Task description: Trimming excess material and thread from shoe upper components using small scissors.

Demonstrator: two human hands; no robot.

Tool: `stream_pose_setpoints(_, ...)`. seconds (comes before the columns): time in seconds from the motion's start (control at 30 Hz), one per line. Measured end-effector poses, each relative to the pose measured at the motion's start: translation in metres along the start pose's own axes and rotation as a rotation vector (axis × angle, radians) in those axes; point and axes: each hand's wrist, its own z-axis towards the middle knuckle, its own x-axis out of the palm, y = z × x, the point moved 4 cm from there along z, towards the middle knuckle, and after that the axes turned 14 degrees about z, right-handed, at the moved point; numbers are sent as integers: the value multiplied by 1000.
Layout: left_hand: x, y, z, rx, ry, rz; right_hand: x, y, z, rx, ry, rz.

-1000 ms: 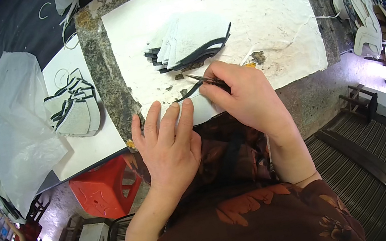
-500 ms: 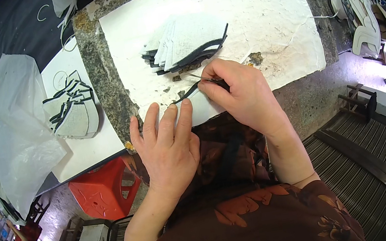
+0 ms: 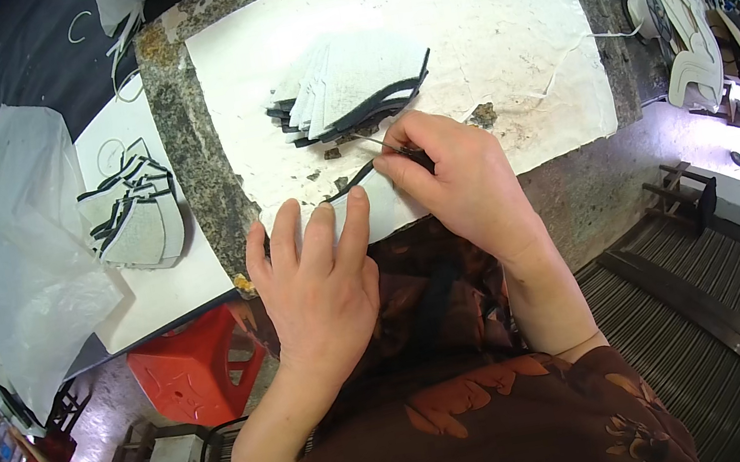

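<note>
A pale shoe-upper-like piece [image 3: 379, 213] with a black edge strip lies at the near edge of the white sheet [image 3: 512, 25]. My left hand [image 3: 315, 283] rests flat on it, fingers spread, holding nothing. At the piece's black edge, my right hand [image 3: 453, 174] is closed, thumb and forefinger pinched together. A thin metal tool [image 3: 370, 142] sticks out of that hand to the left; the rest is hidden in the fingers, so its exact kind does not show. Just beyond, a fanned stack of similar pale pieces [image 3: 365, 77] with black edges lies on the sheet.
A second stack of black-edged pieces [image 3: 145, 218] lies left on white board, beside a clear plastic bag [image 3: 32, 236]. The sheet covers a stone slab [image 3: 176, 107]. A red stool [image 3: 185, 376] stands below. White cut parts [image 3: 698, 73] and a spool [image 3: 648, 15] are at right.
The whole view has shifted slightly, the things appearing a little further left. Both hands keep nearly the same place on the piece, the right still pinching at its black edge.
</note>
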Motion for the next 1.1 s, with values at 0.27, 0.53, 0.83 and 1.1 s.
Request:
stream_pose_setpoints(0.27, -5, -2, 9, 26, -9, -20, -3, -1, 0, -28, -19, 10)
stream_pose_setpoints(0.53, -9, -1, 18, 46, -10, -48, -3, 1, 0, 59, -24, -35)
stream_pose_setpoints(0.83, -3, -1, 20, -52, -18, -165, -2, 2, -1, 127, -38, -132)
stream_pose_setpoints(1.1, 19, 4, 0, -46, -155, -216, -20, -9, -10, 207, -76, 219)
